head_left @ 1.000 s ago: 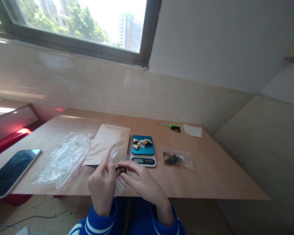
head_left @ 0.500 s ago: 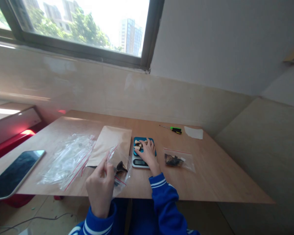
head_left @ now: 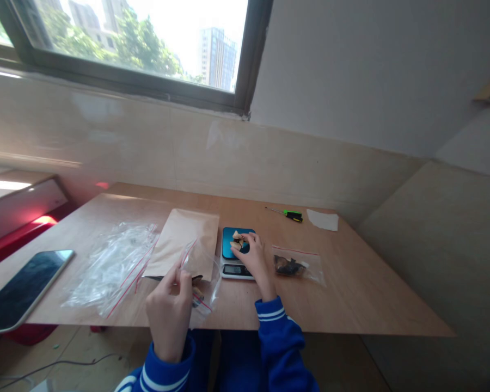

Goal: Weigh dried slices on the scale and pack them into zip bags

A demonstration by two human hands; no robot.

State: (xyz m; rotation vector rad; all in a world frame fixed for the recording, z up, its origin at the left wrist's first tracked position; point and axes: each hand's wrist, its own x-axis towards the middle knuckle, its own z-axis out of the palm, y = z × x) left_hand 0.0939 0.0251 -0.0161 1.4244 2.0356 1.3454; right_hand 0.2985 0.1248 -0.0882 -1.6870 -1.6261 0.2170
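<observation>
My left hand [head_left: 172, 305] is closed on the top of a clear zip bag [head_left: 215, 288] with a red seal line. Dark and pale dried pieces show inside that bag near the table's front edge. Between the thumb and fingers of my right hand [head_left: 253, 256] is a small cluster of dried mushroom pieces [head_left: 237, 242], pale with dark edges. They are over the blue plate of a small digital scale [head_left: 228, 252]; whether they still touch it I cannot tell. The scale's display is lit, its digits too small to read.
A brown paper pouch [head_left: 196, 228] lies left of the scale, beside a heap of clear zip bags [head_left: 106, 267] and a tablet [head_left: 24, 288]. To the right lie a filled zip bag [head_left: 296, 265], a screwdriver [head_left: 292, 215] and a piece of white paper [head_left: 323, 220].
My right hand has gathered the spread pieces on the scale into one cluster, baring more of the blue plate. The bag in my left hand has shifted slightly; its dark piece sits lower.
</observation>
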